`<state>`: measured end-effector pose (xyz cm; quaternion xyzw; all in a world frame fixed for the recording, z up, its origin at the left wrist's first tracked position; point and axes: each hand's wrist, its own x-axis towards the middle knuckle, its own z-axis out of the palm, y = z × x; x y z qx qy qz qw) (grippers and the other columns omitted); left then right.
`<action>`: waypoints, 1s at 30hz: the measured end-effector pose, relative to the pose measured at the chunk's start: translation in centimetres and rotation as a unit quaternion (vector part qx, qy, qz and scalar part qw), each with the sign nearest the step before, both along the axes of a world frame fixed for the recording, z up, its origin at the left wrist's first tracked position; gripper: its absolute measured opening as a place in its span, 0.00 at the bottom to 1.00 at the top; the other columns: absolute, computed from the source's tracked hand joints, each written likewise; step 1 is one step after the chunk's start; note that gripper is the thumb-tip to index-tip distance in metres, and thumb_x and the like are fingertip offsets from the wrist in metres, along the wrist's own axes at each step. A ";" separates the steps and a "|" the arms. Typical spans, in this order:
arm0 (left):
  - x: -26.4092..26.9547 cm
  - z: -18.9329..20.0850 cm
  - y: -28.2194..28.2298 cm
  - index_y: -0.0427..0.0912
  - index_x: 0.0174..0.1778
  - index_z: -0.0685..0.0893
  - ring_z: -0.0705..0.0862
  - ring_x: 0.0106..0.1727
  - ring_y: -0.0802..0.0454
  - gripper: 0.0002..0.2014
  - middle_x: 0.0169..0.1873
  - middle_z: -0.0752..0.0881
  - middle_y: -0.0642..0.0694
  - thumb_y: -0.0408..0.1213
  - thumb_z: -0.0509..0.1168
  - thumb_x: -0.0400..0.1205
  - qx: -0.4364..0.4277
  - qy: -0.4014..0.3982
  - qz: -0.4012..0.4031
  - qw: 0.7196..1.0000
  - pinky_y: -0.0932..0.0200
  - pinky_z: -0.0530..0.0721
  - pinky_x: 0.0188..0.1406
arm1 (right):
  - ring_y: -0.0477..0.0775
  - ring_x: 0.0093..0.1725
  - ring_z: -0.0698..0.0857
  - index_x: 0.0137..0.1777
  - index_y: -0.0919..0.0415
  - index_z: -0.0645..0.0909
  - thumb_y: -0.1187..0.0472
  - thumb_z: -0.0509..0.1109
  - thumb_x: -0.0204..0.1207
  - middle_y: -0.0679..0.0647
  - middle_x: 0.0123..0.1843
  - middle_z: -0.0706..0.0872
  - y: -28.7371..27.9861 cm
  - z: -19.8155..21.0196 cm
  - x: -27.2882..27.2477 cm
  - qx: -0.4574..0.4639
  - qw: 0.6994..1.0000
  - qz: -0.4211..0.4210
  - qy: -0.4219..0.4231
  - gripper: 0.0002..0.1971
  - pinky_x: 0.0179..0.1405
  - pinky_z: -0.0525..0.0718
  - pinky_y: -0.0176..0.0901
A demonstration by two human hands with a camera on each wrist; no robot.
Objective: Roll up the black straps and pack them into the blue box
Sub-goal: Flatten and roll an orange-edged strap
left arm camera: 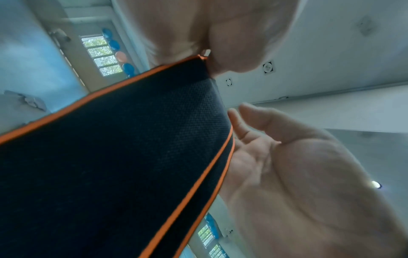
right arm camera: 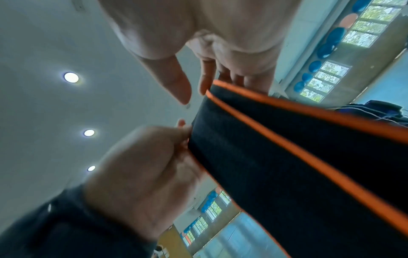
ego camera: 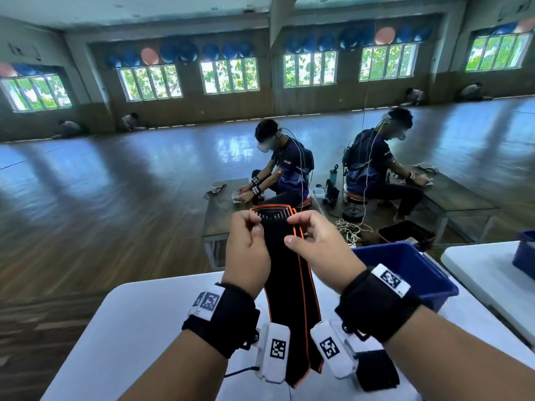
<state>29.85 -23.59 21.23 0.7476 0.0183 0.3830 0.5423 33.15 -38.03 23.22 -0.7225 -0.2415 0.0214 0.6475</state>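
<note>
Strap (ego camera: 289, 273) hangs from both hands (ego camera: 246, 250), apparently pinched.

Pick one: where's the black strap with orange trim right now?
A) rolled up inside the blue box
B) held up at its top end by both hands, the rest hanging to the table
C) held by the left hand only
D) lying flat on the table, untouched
B: the left hand and right hand both pinch the top end of the strap, which hangs unrolled to the white table; the blue box stands to the right.
</note>
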 end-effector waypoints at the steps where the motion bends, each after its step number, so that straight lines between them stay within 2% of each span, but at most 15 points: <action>1: -0.1 -0.1 -0.2 0.50 0.52 0.75 0.79 0.43 0.62 0.10 0.44 0.81 0.55 0.28 0.58 0.87 -0.015 0.006 -0.009 1.000 0.58 0.80 0.48 | 0.49 0.48 0.86 0.56 0.47 0.79 0.69 0.71 0.72 0.56 0.51 0.87 0.4 -0.5 -0.4 -0.001 1.000 0.000 0.000 0.18 0.53 0.87 0.53; 4: -0.2 -0.4 -0.9 0.56 0.51 0.76 0.83 0.51 0.53 0.08 0.49 0.84 0.50 0.37 0.58 0.82 -0.048 0.028 -0.042 0.998 0.47 0.83 0.57 | 0.43 0.51 0.84 0.54 0.46 0.75 0.72 0.67 0.67 0.49 0.52 0.83 1.2 -1.1 -1.1 -0.009 1.000 -0.014 -0.005 0.21 0.52 0.87 0.46; 5: -0.3 -0.4 -1.0 0.57 0.51 0.76 0.84 0.54 0.49 0.08 0.51 0.85 0.47 0.37 0.59 0.81 -0.058 0.041 -0.057 0.996 0.43 0.84 0.60 | 0.44 0.51 0.83 0.54 0.46 0.75 0.72 0.66 0.67 0.48 0.51 0.82 1.2 -1.2 -1.2 -0.007 1.000 -0.017 -0.004 0.21 0.51 0.86 0.46; 7: -0.5 -0.6 -0.8 0.59 0.52 0.78 0.85 0.60 0.43 0.11 0.56 0.86 0.43 0.37 0.62 0.78 -0.080 0.062 -0.098 0.990 0.38 0.83 0.64 | 0.52 0.53 0.85 0.54 0.46 0.75 0.70 0.66 0.66 0.51 0.52 0.84 1.0 -1.6 -0.9 -0.005 0.999 -0.030 0.009 0.21 0.51 0.87 0.52; 9: -1.1 -0.9 -0.4 0.59 0.55 0.80 0.85 0.63 0.44 0.16 0.59 0.86 0.44 0.35 0.65 0.76 -0.089 0.071 -0.142 0.983 0.42 0.84 0.65 | 0.59 0.54 0.87 0.55 0.46 0.75 0.72 0.65 0.67 0.56 0.53 0.85 0.8 -1.9 -0.6 0.007 0.998 -0.035 0.043 0.21 0.51 0.89 0.56; 11: -1.7 -1.6 -0.1 0.57 0.60 0.80 0.85 0.62 0.50 0.20 0.59 0.86 0.48 0.31 0.66 0.75 -0.087 0.084 -0.184 0.975 0.51 0.84 0.62 | 0.61 0.55 0.87 0.55 0.46 0.76 0.72 0.65 0.66 0.60 0.55 0.86 0.6 -2.3 -0.3 0.027 0.997 -0.037 0.068 0.23 0.54 0.89 0.61; 12: -1.8 -2.0 -0.1 0.56 0.62 0.79 0.85 0.62 0.51 0.22 0.59 0.85 0.48 0.30 0.65 0.75 -0.084 0.095 -0.196 0.972 0.51 0.84 0.62 | 0.60 0.56 0.87 0.55 0.45 0.77 0.70 0.65 0.63 0.60 0.55 0.85 0.6 -2.4 -0.3 0.033 0.996 -0.042 0.072 0.23 0.56 0.88 0.63; 15: -1.6 -3.1 -0.2 0.56 0.64 0.80 0.83 0.67 0.47 0.23 0.63 0.84 0.45 0.28 0.63 0.75 -0.091 0.120 -0.198 0.969 0.40 0.81 0.70 | 0.59 0.57 0.85 0.50 0.38 0.76 0.67 0.65 0.60 0.58 0.57 0.84 0.7 -3.1 -0.2 0.028 0.996 -0.052 0.068 0.23 0.59 0.86 0.64; 17: -1.2 -3.3 -0.2 0.59 0.62 0.81 0.83 0.68 0.46 0.24 0.65 0.84 0.44 0.27 0.62 0.75 -0.110 0.130 -0.184 0.968 0.38 0.81 0.72 | 0.59 0.56 0.85 0.47 0.37 0.76 0.67 0.66 0.62 0.57 0.56 0.84 0.7 -3.4 -0.2 0.024 0.996 -0.063 0.058 0.22 0.59 0.86 0.64; 18: -1.0 -3.4 -0.1 0.59 0.62 0.82 0.83 0.68 0.47 0.24 0.65 0.85 0.44 0.27 0.61 0.75 -0.120 0.132 -0.176 0.968 0.38 0.81 0.71 | 0.57 0.54 0.85 0.47 0.38 0.77 0.67 0.68 0.64 0.55 0.54 0.85 0.7 -3.7 -0.2 0.022 0.997 -0.067 0.043 0.20 0.58 0.86 0.62; 21: -0.3 -4.0 0.6 0.57 0.62 0.82 0.84 0.67 0.46 0.24 0.65 0.85 0.44 0.27 0.61 0.74 -0.143 0.132 -0.150 0.969 0.39 0.82 0.71 | 0.43 0.45 0.82 0.45 0.49 0.79 0.71 0.71 0.72 0.44 0.44 0.83 0.3 -5.8 -1.1 -0.032 0.998 -0.050 -0.017 0.14 0.51 0.81 0.42; 23: 0.4 -4.9 1.2 0.55 0.61 0.81 0.84 0.66 0.46 0.24 0.65 0.85 0.42 0.22 0.61 0.76 -0.169 0.138 -0.133 0.967 0.38 0.82 0.71 | 0.40 0.44 0.81 0.45 0.49 0.80 0.70 0.73 0.71 0.40 0.42 0.83 0.0 -8.2 -2.4 -0.099 0.995 -0.008 -0.023 0.14 0.49 0.79 0.37; 25: 1.1 -6.2 1.9 0.54 0.61 0.81 0.84 0.66 0.44 0.26 0.65 0.85 0.40 0.17 0.60 0.79 -0.199 0.147 -0.130 0.960 0.38 0.83 0.70 | 0.40 0.48 0.83 0.49 0.44 0.79 0.66 0.75 0.67 0.38 0.46 0.85 -0.5 -11.3 -3.8 -0.165 0.986 0.029 -0.002 0.17 0.51 0.80 0.35; 27: 1.7 -7.7 2.6 0.53 0.61 0.81 0.85 0.65 0.43 0.26 0.65 0.85 0.39 0.16 0.60 0.80 -0.213 0.163 -0.126 0.955 0.38 0.84 0.68 | 0.38 0.53 0.83 0.54 0.38 0.78 0.66 0.76 0.66 0.36 0.52 0.85 -1.1 -14.6 -5.1 -0.214 0.974 0.055 0.040 0.23 0.53 0.80 0.30; 30: 2.5 -10.5 3.3 0.52 0.61 0.81 0.86 0.62 0.46 0.26 0.62 0.86 0.44 0.15 0.61 0.78 -0.213 0.195 -0.106 0.952 0.39 0.85 0.67 | 0.40 0.55 0.86 0.58 0.34 0.78 0.71 0.77 0.64 0.38 0.57 0.86 -1.8 -19.0 -6.8 -0.234 0.961 0.076 0.125 0.31 0.53 0.84 0.34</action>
